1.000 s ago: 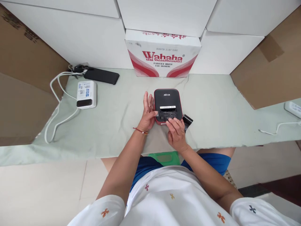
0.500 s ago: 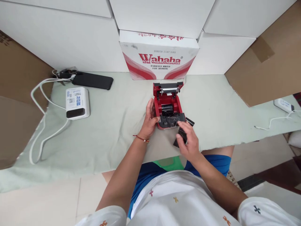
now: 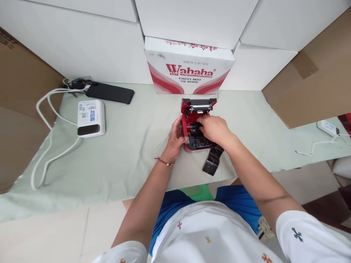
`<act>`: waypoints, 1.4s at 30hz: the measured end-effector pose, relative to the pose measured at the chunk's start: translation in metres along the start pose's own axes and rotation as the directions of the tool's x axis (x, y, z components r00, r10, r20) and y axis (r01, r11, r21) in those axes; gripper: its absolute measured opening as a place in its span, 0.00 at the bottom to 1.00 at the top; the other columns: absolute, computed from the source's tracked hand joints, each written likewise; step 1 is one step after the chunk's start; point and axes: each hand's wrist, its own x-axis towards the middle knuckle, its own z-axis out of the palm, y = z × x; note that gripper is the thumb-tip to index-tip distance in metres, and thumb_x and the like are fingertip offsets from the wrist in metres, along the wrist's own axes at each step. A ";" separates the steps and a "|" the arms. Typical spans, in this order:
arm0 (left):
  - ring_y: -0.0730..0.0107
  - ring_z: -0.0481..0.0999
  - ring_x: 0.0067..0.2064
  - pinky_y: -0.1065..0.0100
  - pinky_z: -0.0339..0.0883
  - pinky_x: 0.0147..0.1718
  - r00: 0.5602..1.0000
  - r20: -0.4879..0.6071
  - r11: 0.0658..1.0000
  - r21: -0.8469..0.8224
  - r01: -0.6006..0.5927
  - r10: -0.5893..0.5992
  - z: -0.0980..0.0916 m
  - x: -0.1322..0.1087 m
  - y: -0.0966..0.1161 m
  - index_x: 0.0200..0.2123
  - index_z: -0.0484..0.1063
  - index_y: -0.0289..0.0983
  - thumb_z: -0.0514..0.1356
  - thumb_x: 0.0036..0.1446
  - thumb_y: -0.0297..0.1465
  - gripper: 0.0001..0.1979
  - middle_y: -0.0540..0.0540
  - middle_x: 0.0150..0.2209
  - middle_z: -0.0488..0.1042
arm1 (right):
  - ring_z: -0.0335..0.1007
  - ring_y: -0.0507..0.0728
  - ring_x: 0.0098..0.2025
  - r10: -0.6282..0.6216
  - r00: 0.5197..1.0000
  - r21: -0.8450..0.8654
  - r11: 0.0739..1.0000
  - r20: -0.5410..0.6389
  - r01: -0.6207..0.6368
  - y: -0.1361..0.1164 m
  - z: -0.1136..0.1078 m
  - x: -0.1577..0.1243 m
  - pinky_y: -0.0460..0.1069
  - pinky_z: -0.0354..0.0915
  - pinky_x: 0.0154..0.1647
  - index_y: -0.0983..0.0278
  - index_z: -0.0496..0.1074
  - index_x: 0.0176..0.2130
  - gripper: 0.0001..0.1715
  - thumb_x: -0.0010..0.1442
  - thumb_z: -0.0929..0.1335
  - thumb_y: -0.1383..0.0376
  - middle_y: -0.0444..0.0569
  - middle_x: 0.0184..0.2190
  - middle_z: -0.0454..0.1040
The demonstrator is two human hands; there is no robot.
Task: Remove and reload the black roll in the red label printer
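A small red and black label printer point(image 3: 196, 109) stands open on the pale green cloth, lid tipped back toward the Wahaha box. My left hand point(image 3: 175, 140) grips its left side, fingers curled against the casing. My right hand point(image 3: 215, 128) reaches into the open bay, fingers bent over a black roll point(image 3: 195, 128) inside. A black glossy strip point(image 3: 211, 164) trails out of the printer's front onto the cloth, below my right wrist. Whether the right fingers pinch the roll is hidden.
A red and white Wahaha carton point(image 3: 189, 67) stands just behind the printer among white boxes. At left lie a black phone point(image 3: 110, 92), a white device point(image 3: 91, 118) and a looped white cable point(image 3: 45, 146). Brown cardboard point(image 3: 312, 76) flanks the right; a power strip point(image 3: 327, 128) lies far right.
The printer's lid went from closed to open a second ago. Since then my right hand left the black strip near the table edge and moved up into the open bay.
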 end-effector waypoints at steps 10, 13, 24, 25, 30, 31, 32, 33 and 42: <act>0.47 0.57 0.79 0.47 0.53 0.77 1.000 0.015 1.000 -0.013 0.011 -0.011 -0.003 0.000 -0.004 0.71 0.61 0.51 0.76 0.51 0.47 0.48 0.44 0.77 0.60 | 0.79 0.69 0.55 0.036 0.995 -0.024 0.999 0.098 -0.033 -0.012 -0.010 -0.002 0.57 0.73 0.51 0.64 0.79 0.57 0.21 0.64 0.71 0.68 0.61 0.58 0.80; 0.47 0.57 0.78 0.46 0.55 0.76 1.000 0.020 1.000 -0.007 0.006 -0.005 -0.002 -0.001 -0.003 0.71 0.61 0.51 0.75 0.52 0.48 0.47 0.44 0.77 0.60 | 0.79 0.64 0.51 0.008 0.995 0.320 0.947 -0.096 0.023 0.013 -0.016 -0.046 0.54 0.73 0.51 0.62 0.77 0.58 0.21 0.67 0.71 0.62 0.55 0.55 0.81; 0.47 0.58 0.78 0.47 0.56 0.75 1.000 0.001 0.998 -0.053 0.015 -0.015 0.001 0.002 -0.003 0.70 0.62 0.50 0.75 0.51 0.46 0.46 0.44 0.76 0.61 | 0.79 0.67 0.49 0.460 0.886 0.051 0.885 0.058 -0.463 0.139 0.051 -0.135 0.57 0.71 0.50 0.63 0.81 0.54 0.20 0.65 0.69 0.62 0.58 0.49 0.82; 0.47 0.58 0.78 0.47 0.56 0.75 1.000 0.003 0.999 -0.047 0.012 -0.012 0.001 0.002 -0.003 0.70 0.62 0.50 0.75 0.52 0.46 0.46 0.44 0.76 0.61 | 0.79 0.66 0.49 0.460 0.888 0.078 0.884 0.015 -0.460 0.137 0.058 -0.133 0.57 0.71 0.52 0.63 0.79 0.57 0.22 0.66 0.68 0.62 0.60 0.53 0.81; 0.48 0.58 0.78 0.48 0.56 0.75 1.000 0.005 0.999 -0.050 0.019 -0.018 0.000 0.001 -0.002 0.70 0.62 0.50 0.75 0.51 0.46 0.46 0.45 0.76 0.61 | 0.80 0.62 0.48 0.334 0.942 0.270 0.911 -0.041 -0.311 0.093 0.078 -0.107 0.55 0.71 0.54 0.63 0.76 0.63 0.25 0.69 0.68 0.62 0.58 0.59 0.78; 0.48 0.57 0.78 0.48 0.56 0.75 1.000 0.000 0.998 -0.056 0.022 -0.022 -0.001 0.001 -0.002 0.70 0.62 0.50 0.76 0.51 0.45 0.46 0.45 0.76 0.61 | 0.80 0.63 0.49 0.314 0.949 0.252 0.919 0.000 -0.304 0.083 0.078 -0.101 0.54 0.71 0.54 0.63 0.76 0.62 0.25 0.68 0.68 0.63 0.58 0.57 0.79; 0.48 0.57 0.78 0.48 0.56 0.75 1.000 -0.005 0.998 -0.059 0.024 -0.024 -0.001 0.001 -0.003 0.70 0.63 0.50 0.76 0.50 0.45 0.46 0.45 0.76 0.61 | 0.79 0.64 0.51 0.296 0.954 0.227 0.927 0.046 -0.298 0.076 0.075 -0.098 0.54 0.71 0.54 0.62 0.77 0.61 0.24 0.67 0.69 0.66 0.57 0.56 0.79; 0.48 0.57 0.78 0.48 0.55 0.76 1.000 -0.008 0.998 -0.058 0.023 -0.023 -0.001 0.002 -0.003 0.70 0.63 0.50 0.76 0.50 0.45 0.46 0.45 0.76 0.61 | 0.79 0.64 0.52 0.265 0.960 0.215 0.936 0.093 -0.279 0.071 0.070 -0.096 0.54 0.71 0.54 0.62 0.78 0.60 0.24 0.65 0.69 0.68 0.57 0.55 0.80; 0.49 0.59 0.77 0.48 0.57 0.75 1.000 -0.010 0.999 -0.036 0.010 -0.010 0.000 0.002 -0.005 0.69 0.63 0.51 0.75 0.51 0.46 0.45 0.44 0.76 0.61 | 0.79 0.58 0.44 -0.278 0.945 0.560 0.817 0.171 0.139 0.050 -0.054 -0.106 0.52 0.75 0.46 0.55 0.79 0.60 0.23 0.69 0.68 0.61 0.49 0.51 0.82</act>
